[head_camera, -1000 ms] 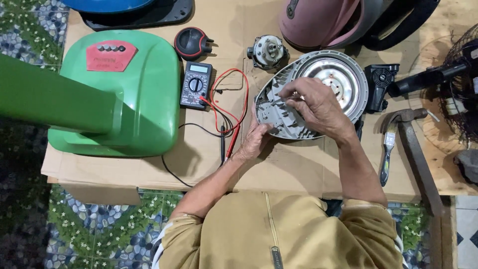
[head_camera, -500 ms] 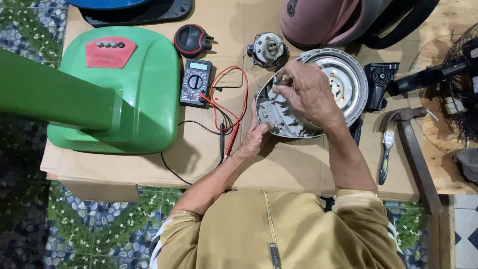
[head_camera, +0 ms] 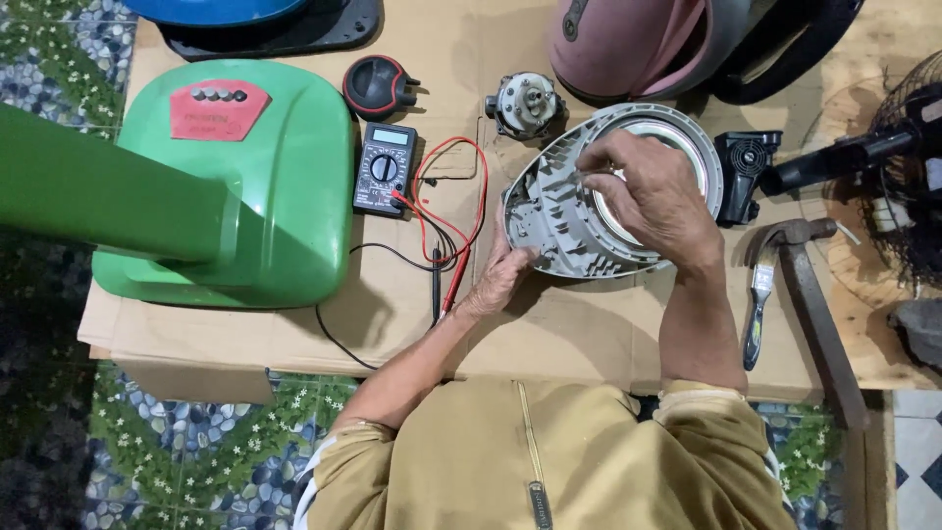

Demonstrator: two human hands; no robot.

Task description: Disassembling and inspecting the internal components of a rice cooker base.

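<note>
**Both hands on the grey housing, mid-bench**

You're kneeling over a sheet of cardboard (head_camera: 294, 324) spread across a pebble-and-flower patterned floor (head_camera: 177, 442), w/ a wooden board (head_camera: 883, 344) lying along the right edge.

Far left, a big green fan base (head_camera: 255, 186) w/ a red control panel is sitting on the cardboard, its green column running out toward the left edge. Just right of it a black multimeter (head_camera: 384, 169) is lying flat, its red and black leads (head_camera: 446, 211) looping beside it. Above that a round black knob (head_camera: 376, 86) is resting, and further right a small motor (head_camera: 523, 103).

Your left hand (head_camera: 498, 280) is cupping the near-left edge of the grey ribbed housing (head_camera: 564, 221), fingers curled against its rim and bracing it. The housing is sitting at centre-right on the cardboard, tilted, w/ a round metal disc (head_camera: 687, 147) showing inside.

Your right hand (head_camera: 653, 191) is reaching over the housing's top, fingertips pinched together at approx. the inner rim; can't tell what, if anything, they're gripping.

Right of the housing: a black plastic part (head_camera: 743, 172), then a small paintbrush (head_camera: 758, 304) and a hammer (head_camera: 810, 285) lying side by side. A pink rounded shell (head_camera: 638, 44) is lying above, and a black fan grille (head_camera: 908, 186) at the far right.
</note>
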